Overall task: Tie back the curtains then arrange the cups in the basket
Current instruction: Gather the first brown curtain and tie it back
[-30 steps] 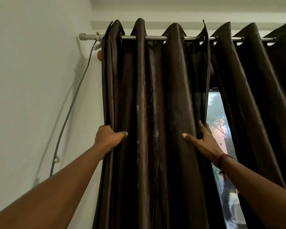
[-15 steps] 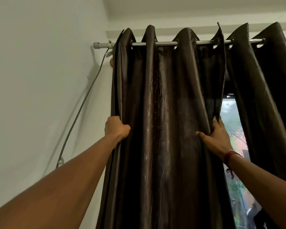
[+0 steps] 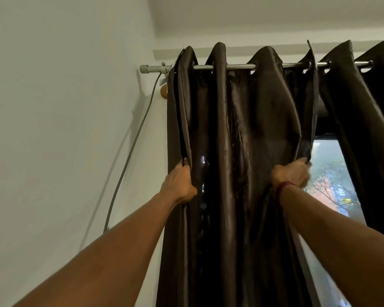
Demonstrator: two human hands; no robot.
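Both arms reached up below the rod (image 3: 237, 67): my left hand (image 3: 179, 183) gripped the dark curtain (image 3: 248, 151) at its wall-side edge, my right hand (image 3: 292, 173) clutched its window-side edge.

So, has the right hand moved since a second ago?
Yes. The right hand has risen closer to the curtain rod and now grips the inner edge of the curtain.

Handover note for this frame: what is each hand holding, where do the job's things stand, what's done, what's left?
Left hand: grips the left curtain at its wall-side edge.
Right hand: grips its window-side edge, by the window.
Left curtain hangs on the rod, untied; right curtain hangs loose.
No tie, cups or basket in view.
Done: nothing. Left: tie the curtains, arrange the cups.
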